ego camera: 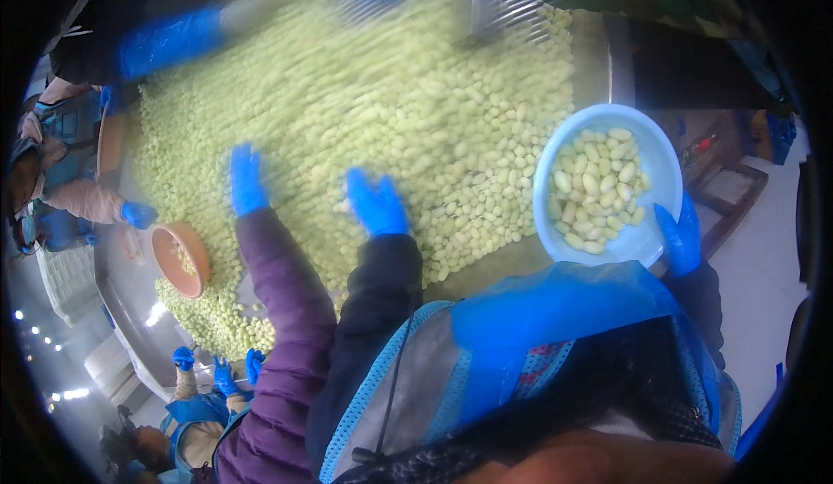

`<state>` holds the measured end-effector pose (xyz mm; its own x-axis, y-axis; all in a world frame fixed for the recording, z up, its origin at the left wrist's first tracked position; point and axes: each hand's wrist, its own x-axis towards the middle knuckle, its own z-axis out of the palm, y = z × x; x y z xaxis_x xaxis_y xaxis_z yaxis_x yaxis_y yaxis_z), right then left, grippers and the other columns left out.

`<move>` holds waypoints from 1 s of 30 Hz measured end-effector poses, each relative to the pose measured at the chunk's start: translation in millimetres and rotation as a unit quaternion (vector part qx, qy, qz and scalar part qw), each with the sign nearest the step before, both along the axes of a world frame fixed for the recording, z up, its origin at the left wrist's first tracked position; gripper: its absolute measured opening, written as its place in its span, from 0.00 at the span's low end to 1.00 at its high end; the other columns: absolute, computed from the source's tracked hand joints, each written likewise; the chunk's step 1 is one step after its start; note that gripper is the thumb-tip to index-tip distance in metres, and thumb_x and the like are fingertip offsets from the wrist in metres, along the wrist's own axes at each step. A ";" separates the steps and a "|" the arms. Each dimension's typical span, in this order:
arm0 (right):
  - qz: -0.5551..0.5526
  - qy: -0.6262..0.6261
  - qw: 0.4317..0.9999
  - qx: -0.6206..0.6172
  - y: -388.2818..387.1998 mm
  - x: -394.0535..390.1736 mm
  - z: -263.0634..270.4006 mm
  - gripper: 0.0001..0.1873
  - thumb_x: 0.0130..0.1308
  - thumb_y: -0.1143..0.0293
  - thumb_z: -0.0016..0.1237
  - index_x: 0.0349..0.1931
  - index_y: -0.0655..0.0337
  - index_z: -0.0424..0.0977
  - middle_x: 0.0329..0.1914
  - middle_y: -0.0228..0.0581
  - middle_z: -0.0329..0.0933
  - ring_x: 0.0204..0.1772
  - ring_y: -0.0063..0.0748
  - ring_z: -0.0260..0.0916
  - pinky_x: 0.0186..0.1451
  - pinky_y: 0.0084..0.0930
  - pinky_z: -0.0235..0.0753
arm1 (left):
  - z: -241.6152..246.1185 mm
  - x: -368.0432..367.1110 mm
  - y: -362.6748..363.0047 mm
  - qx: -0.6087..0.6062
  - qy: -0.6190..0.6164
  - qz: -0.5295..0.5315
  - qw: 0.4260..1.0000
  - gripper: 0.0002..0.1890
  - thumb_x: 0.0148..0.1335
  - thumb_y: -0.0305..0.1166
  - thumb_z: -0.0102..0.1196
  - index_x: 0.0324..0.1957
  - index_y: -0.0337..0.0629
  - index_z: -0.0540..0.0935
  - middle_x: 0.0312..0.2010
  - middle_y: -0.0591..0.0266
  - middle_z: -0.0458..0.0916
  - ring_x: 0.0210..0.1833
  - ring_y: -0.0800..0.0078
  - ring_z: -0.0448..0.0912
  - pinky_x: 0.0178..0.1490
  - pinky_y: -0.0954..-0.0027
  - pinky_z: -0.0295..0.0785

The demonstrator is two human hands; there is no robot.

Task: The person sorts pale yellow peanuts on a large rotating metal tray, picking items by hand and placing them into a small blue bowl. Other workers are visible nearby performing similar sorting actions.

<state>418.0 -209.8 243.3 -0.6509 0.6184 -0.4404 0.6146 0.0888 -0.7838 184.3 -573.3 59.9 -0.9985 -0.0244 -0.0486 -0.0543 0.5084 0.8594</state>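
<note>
Pale green silkworm cocoons lie in a wide layer over a metal table. My left hand, in a blue glove, is spread low over the cocoons with its fingers apart. A whitish cocoon shows by its fingertips, and blur hides whether they touch. To the right, a light blue plastic basin stands tilted at the table's near edge, partly filled with larger-looking cocoons. My gloved right hand grips its right rim, thumb on the inner side.
A co-worker's gloved hand in a purple sleeve reaches in at my left. Other workers' sleeves cross the far side, near blurred slotted metal racks. An orange bowl with some cocoons stands at the left. Wooden frames lie at the right.
</note>
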 end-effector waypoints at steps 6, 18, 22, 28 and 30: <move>-0.059 -0.025 0.997 -0.031 -0.1 7.5 -9.1 0.24 0.63 0.69 0.47 0.58 0.65 0.61 0.53 0.46 0.69 0.54 0.35 0.67 0.58 0.31 0.66 | 1.3 -33.5 59.5 0.008 -0.040 0.125 0.991 0.35 0.65 0.38 0.46 0.66 0.28 0.47 0.68 0.40 0.44 0.71 0.55 0.47 0.71 0.64 0.45; -0.078 -0.012 0.996 -0.034 2.2 10.8 -18.3 0.24 0.63 0.68 0.47 0.59 0.65 0.61 0.54 0.45 0.69 0.54 0.34 0.66 0.58 0.31 0.66 | -113.7 -267.9 75.2 -0.231 0.015 -0.265 0.936 0.31 0.65 0.46 0.43 0.66 0.42 0.55 0.60 0.45 0.64 0.62 0.53 0.64 0.64 0.57 0.58; -0.096 -0.002 0.994 -0.046 -0.5 11.6 -11.6 0.25 0.63 0.68 0.47 0.59 0.65 0.61 0.54 0.45 0.69 0.54 0.34 0.66 0.58 0.30 0.66 | 3.2 -148.5 71.6 -0.007 0.046 -0.233 0.971 0.38 0.59 0.37 0.56 0.66 0.35 0.52 0.66 0.47 0.56 0.68 0.61 0.57 0.65 0.66 0.58; -0.072 0.001 0.997 -0.034 3.1 8.4 -18.3 0.24 0.62 0.70 0.47 0.59 0.66 0.62 0.54 0.45 0.69 0.54 0.34 0.66 0.58 0.30 0.66 | 8.4 48.6 30.4 -0.072 0.033 -0.603 0.794 0.31 0.46 0.41 0.64 0.53 0.41 0.72 0.59 0.47 0.64 0.64 0.49 0.59 0.67 0.47 0.50; -0.067 0.007 0.998 -0.011 3.0 10.3 -22.2 0.24 0.62 0.71 0.47 0.58 0.66 0.62 0.54 0.45 0.69 0.54 0.34 0.66 0.58 0.30 0.66 | -12.1 85.8 41.0 -0.121 0.281 -0.653 0.693 0.26 0.48 0.39 0.59 0.53 0.50 0.75 0.57 0.57 0.68 0.60 0.58 0.66 0.65 0.50 0.57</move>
